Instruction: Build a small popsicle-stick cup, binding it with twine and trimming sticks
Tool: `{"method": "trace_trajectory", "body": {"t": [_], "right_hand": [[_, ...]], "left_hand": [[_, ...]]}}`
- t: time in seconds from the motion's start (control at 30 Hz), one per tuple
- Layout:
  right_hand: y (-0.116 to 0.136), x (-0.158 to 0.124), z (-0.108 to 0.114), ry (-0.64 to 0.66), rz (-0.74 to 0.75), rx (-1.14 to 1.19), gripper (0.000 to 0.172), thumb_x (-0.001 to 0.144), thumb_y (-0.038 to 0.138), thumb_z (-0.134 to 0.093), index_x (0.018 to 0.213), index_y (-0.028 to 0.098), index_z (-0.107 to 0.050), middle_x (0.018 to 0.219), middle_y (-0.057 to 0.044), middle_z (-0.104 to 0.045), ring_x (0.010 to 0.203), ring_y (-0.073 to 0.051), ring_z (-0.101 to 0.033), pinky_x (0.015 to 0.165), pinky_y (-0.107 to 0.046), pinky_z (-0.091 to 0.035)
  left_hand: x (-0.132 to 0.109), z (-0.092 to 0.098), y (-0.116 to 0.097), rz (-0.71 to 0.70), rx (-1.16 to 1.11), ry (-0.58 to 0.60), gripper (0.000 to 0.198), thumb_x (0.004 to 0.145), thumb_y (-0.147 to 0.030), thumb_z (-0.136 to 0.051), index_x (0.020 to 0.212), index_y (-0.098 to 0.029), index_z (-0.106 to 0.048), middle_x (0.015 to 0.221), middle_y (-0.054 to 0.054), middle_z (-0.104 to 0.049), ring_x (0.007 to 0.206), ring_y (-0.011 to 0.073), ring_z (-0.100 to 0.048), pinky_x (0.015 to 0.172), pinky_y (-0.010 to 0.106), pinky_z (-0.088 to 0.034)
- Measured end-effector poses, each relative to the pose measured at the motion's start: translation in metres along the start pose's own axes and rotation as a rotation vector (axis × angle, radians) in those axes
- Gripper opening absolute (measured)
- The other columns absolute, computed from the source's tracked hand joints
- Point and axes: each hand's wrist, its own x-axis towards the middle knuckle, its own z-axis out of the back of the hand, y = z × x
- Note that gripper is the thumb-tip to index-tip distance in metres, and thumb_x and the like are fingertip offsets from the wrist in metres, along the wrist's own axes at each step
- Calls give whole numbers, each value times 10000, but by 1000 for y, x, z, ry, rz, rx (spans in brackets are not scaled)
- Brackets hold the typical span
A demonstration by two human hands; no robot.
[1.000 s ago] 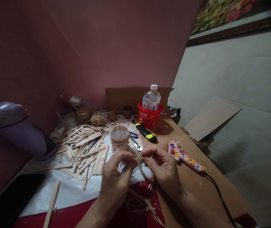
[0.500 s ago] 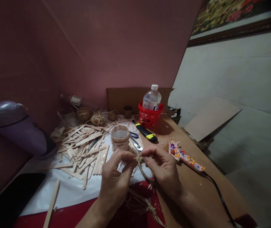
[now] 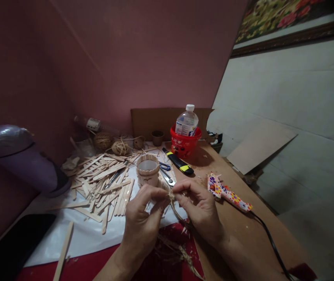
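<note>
Between my two hands is a length of twine (image 3: 176,211), knotted or bunched at its upper end and curving down toward the right. My left hand (image 3: 145,214) pinches the knotted end from the left. From the other side, my right hand (image 3: 200,208) pinches the same spot with thumb and fingertips. Just behind them stands a small cup covered in craft sticks (image 3: 148,171), with a scalloped rim. Blue-handled scissors (image 3: 167,171) lie beside the cup, partly hidden by my fingers. Loose braided strands (image 3: 184,255) hang or lie below my hands.
Many wooden craft sticks (image 3: 102,175) are heaped at left, with twine balls (image 3: 120,147) behind. A box cutter (image 3: 178,162), a red bucket (image 3: 184,142) holding a plastic bottle (image 3: 187,121), and a flowered glue gun (image 3: 228,194) with a black cord sit at right. A dark phone-like slab (image 3: 20,242) lies front left.
Almost nothing differs. My fingertips shift very slightly at the knotted end of the twine; both hands keep their pinch.
</note>
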Motion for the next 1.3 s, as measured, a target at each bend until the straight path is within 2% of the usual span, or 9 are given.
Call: {"method": "trace_trajectory", "body": {"t": [0.37,0.43,0.53,0.67,0.77,1.0,1.3], "right_hand": [[3,1,-1,-82,-21,66,45,817,204,-581,824,193,-624,785,-14,-594,689,-141,-561,597,-249,-454],[2,1,-1,-125,-47,103,43,807,213,-594,828,198,-628,787,-13,-602,661,-134,-554,580,-244,-454],[-1,2,-1,-195,-106,146,50,784,220,-621,830,204,-634,739,0,-603,614,-123,-544,559,-236,-454],[-6,4,0,-234,-169,176,55,772,231,-634,819,203,-632,684,14,-595,563,-109,-524,518,-223,-437],[-8,4,0,-256,-205,171,72,757,242,-645,813,197,-636,682,6,-607,559,-113,-528,513,-227,-436],[-7,7,0,-305,-238,201,79,723,235,-657,776,182,-631,625,19,-586,521,-102,-507,483,-216,-417],[-7,13,1,-348,-265,187,84,688,213,-661,750,164,-636,591,27,-574,491,-96,-492,480,-223,-417]], "left_hand": [[2,2,-1,55,5,48,75,817,-209,-606,836,-195,-677,778,17,-672,724,145,-603,675,255,-458],[3,2,-1,130,-6,50,90,808,-234,-612,805,-188,-690,750,23,-677,701,153,-597,662,263,-453],[5,1,-1,315,-75,52,107,761,-269,-653,742,-175,-701,684,27,-674,649,156,-575,613,260,-435],[9,1,-2,566,-288,80,153,671,-289,-717,635,-145,-681,538,7,-617,516,114,-505,508,222,-379],[12,1,0,681,-411,89,185,622,-295,-746,622,-130,-660,487,1,-595,445,87,-452,458,203,-335],[11,-1,4,736,-539,118,204,608,-280,-759,596,-122,-631,464,-3,-579,401,69,-430,414,189,-318],[11,-3,6,770,-686,212,212,613,-276,-777,677,-103,-672,543,26,-623,449,78,-482,448,197,-372]]}}
